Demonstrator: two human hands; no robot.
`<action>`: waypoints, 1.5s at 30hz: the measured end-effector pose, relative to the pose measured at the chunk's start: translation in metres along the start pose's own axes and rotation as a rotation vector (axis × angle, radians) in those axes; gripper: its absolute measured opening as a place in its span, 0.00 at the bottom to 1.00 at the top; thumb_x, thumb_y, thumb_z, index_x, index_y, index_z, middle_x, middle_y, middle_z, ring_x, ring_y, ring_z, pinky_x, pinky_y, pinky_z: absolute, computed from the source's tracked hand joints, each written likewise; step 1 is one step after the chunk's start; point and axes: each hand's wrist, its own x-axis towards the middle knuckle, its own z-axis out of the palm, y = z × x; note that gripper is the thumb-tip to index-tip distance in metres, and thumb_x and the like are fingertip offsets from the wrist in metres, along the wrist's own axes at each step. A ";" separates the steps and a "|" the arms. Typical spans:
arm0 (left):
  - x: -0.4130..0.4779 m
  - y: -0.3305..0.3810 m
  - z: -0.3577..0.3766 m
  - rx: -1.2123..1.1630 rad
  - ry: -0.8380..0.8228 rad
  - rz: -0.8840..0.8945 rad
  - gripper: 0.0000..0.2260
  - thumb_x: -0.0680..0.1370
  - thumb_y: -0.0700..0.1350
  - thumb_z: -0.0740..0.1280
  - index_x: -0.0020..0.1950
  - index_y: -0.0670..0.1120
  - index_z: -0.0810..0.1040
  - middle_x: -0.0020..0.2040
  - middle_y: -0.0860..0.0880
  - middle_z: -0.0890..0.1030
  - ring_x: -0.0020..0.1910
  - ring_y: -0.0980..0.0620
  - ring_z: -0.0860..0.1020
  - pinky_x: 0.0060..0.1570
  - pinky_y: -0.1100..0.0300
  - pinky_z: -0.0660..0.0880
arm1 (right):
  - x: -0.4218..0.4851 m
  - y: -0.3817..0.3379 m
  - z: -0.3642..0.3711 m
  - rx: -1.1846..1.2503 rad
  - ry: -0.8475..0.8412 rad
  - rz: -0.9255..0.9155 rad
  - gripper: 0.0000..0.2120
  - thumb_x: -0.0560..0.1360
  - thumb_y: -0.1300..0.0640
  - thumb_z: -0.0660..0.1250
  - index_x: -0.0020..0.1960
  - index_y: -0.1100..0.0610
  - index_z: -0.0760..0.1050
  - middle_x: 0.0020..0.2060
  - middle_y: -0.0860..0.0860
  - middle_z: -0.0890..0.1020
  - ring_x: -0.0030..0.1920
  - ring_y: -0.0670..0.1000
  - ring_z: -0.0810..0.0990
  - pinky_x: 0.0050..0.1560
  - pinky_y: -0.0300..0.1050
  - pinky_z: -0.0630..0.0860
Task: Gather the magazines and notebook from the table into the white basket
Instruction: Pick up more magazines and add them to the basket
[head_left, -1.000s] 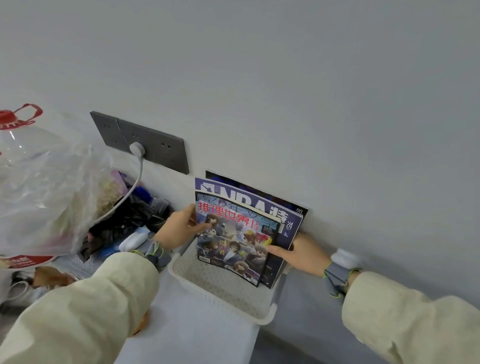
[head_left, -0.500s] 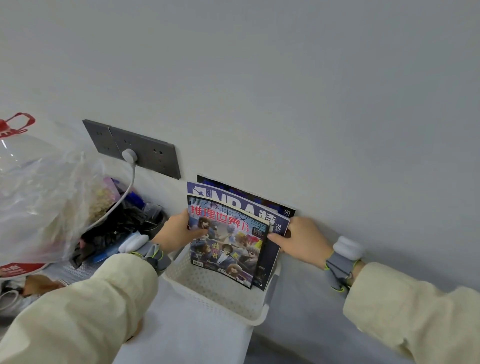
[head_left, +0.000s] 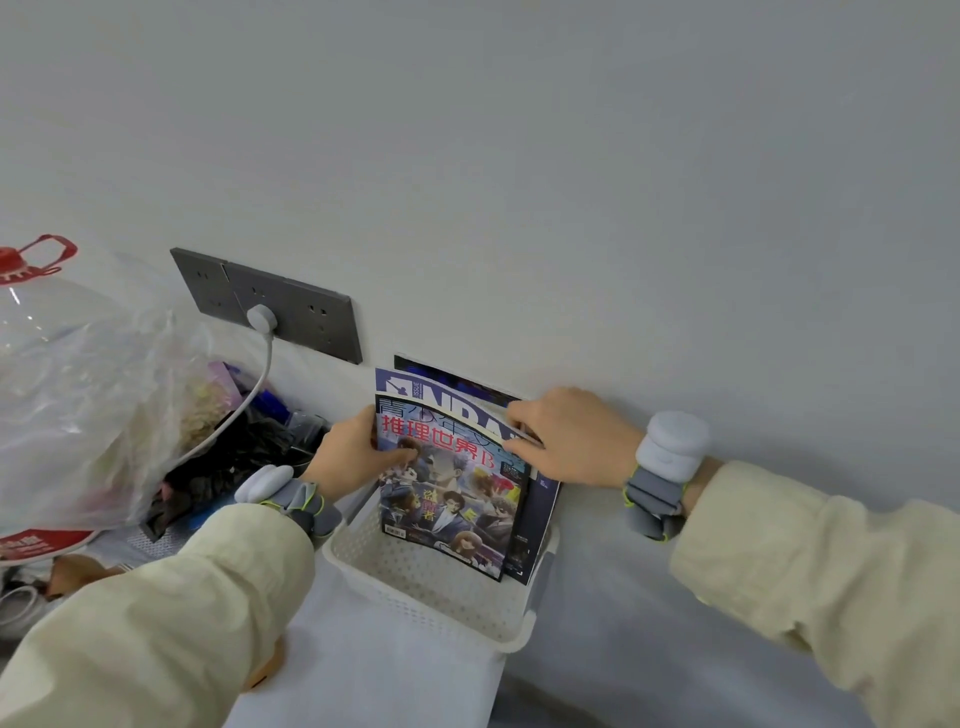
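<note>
My left hand (head_left: 353, 460) grips the comic magazine (head_left: 452, 499) by its edge. My right hand (head_left: 571, 441) pinches the NBA magazine (head_left: 447, 410). Both stand in the white basket (head_left: 436, 592).

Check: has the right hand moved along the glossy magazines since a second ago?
Yes. The right hand slid up, away from the white perforated plastic basket's rim, to the magazines' top right corner.

front magazine (head_left: 452, 493): red "推理世界B" | rear magazine (head_left: 447, 404): "ISSUE", "NBA"
</note>
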 end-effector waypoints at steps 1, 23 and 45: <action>0.000 0.001 0.000 0.001 0.000 0.002 0.24 0.69 0.50 0.74 0.62 0.47 0.71 0.57 0.48 0.81 0.52 0.50 0.80 0.52 0.56 0.76 | 0.004 -0.002 0.001 -0.006 -0.038 -0.022 0.13 0.78 0.49 0.58 0.54 0.59 0.71 0.44 0.58 0.81 0.41 0.59 0.78 0.36 0.44 0.68; -0.013 0.018 -0.001 0.065 0.301 0.130 0.44 0.61 0.50 0.80 0.70 0.44 0.61 0.62 0.42 0.70 0.54 0.43 0.77 0.48 0.47 0.78 | 0.036 -0.008 -0.113 0.048 0.149 -0.038 0.09 0.79 0.56 0.59 0.56 0.58 0.70 0.45 0.62 0.77 0.45 0.59 0.75 0.46 0.50 0.70; -0.026 0.046 -0.005 0.645 0.375 0.393 0.40 0.64 0.49 0.78 0.70 0.39 0.66 0.67 0.37 0.69 0.63 0.37 0.71 0.59 0.44 0.72 | -0.013 -0.008 -0.252 -0.233 0.518 -0.027 0.15 0.81 0.53 0.55 0.65 0.58 0.67 0.59 0.59 0.77 0.54 0.61 0.75 0.55 0.51 0.68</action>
